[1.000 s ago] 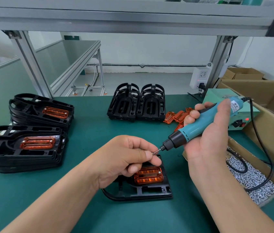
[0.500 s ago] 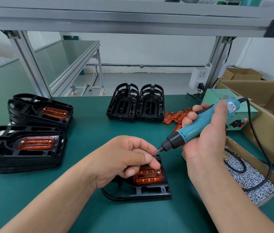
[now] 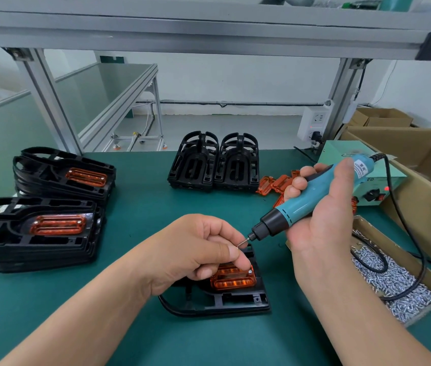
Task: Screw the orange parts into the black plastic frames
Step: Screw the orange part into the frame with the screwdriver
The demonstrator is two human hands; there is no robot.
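A black plastic frame (image 3: 235, 302) lies on the green mat in front of me with an orange part (image 3: 233, 281) seated in it; one screw shows at the part's right corner. My left hand (image 3: 193, 252) hovers over the frame and pinches a small screw at the tip of the screwdriver bit. My right hand (image 3: 320, 215) grips a teal electric screwdriver (image 3: 307, 199), tilted with its bit pointing down-left at my left fingertips. Part of the frame is hidden under my left hand.
Two stacks of finished frames with orange parts (image 3: 58, 223) (image 3: 85, 178) sit at left. Bare black frames (image 3: 214, 162) stand at the back, loose orange parts (image 3: 275, 184) beside them. A cardboard tray of screws (image 3: 394, 281) and a green power unit (image 3: 373, 186) are at right.
Both hands have held almost still; the screwdriver tip stays at my left fingertips, shifted very slightly.
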